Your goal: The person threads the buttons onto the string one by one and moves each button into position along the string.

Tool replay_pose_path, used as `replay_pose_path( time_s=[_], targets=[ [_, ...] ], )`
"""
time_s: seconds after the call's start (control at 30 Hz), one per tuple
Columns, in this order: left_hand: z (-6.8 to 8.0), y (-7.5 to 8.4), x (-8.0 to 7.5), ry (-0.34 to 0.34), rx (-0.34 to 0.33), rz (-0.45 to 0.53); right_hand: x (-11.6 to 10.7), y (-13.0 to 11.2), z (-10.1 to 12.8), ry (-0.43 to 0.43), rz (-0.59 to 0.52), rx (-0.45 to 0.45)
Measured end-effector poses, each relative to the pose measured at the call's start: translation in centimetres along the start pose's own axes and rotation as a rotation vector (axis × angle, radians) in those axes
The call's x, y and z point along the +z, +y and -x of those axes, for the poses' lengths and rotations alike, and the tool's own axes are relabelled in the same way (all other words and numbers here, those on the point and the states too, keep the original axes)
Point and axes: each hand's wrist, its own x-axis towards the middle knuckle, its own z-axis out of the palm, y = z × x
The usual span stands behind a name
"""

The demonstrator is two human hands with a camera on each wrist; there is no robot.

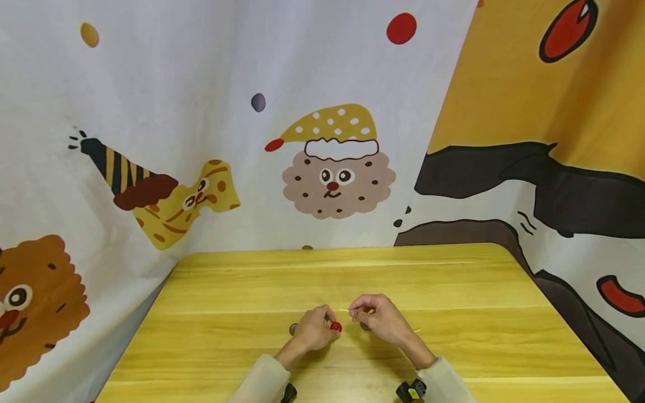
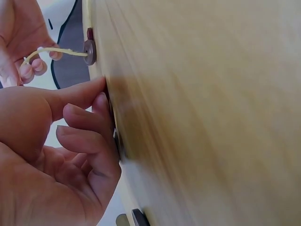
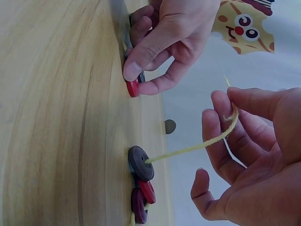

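In the right wrist view my left hand [image 3: 176, 40] pinches a red button [image 3: 132, 88] at the tabletop between thumb and finger. A dark button [image 3: 141, 76] shows just behind it. My right hand [image 3: 263, 136] pinches a yellow string [image 3: 188, 149] near its tip, and the short end sticks out past the fingers. That string runs down through a dark brown button [image 3: 141, 164]. A red button [image 3: 147, 191] and a maroon button [image 3: 139, 205] lie against the brown one. In the head view the right hand [image 1: 382, 319] is beside the left hand [image 1: 313, 329], a small gap between them.
A dark button [image 1: 293, 329] lies left of the left hand on the wooden table [image 1: 227, 313]. The string's other end [image 1: 417, 330] lies right of the right hand. A printed curtain [image 1: 201, 84] hangs behind the table's far edge.
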Motion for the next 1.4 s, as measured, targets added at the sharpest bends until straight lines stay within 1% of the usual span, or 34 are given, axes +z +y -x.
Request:
replay_pose_path(
  time_s=[0.23, 0.33, 0.5, 0.57, 0.7, 0.83, 1.1, 1.23, 1.33, 1.4],
  targets=[
    [0.0, -0.1, 0.0, -0.008, -0.010, 0.024, 0.1, 0.0, 0.1, 0.005, -0.007, 0.010],
    [0.0, -0.3, 0.0, -0.025, -0.008, 0.047, 0.1, -0.7, 0.3, 0.007, 0.004, 0.018],
    [-0.2, -0.7, -0.2, -0.071, -0.007, 0.118, -0.1, -2.0, 0.7, -0.006, -0.001, 0.024],
    [-0.3, -0.8, -0.3, -0.085, -0.005, 0.151, -0.1, -1.7, 0.6, -0.007, -0.006, 0.026],
    [-0.3, -0.8, -0.3, -0.099, 0.009, 0.196, -0.1, -0.4, 0.3, -0.007, -0.017, 0.026],
    [-0.2, -0.7, -0.3, -0.090, 0.019, 0.183, -0.1, 0.3, 0.0, -0.011, -0.030, 0.011],
    [-0.2, -0.6, -0.3, -0.088, -0.006, 0.126, -0.1, 0.3, 0.0, -0.015, -0.024, -0.007],
    [-0.2, -0.6, -0.3, -0.080, 0.019, 0.106, -0.1, 0.3, 0.0, -0.010, -0.026, -0.005],
    [-0.2, -0.6, -0.2, -0.073, 0.049, 0.115, -0.1, 0.3, 0.0, -0.007, -0.037, 0.001],
    [-0.1, -0.6, -0.2, -0.072, 0.056, 0.120, -0.1, 0.2, 0.1, -0.007, -0.046, 0.004]
  ],
)
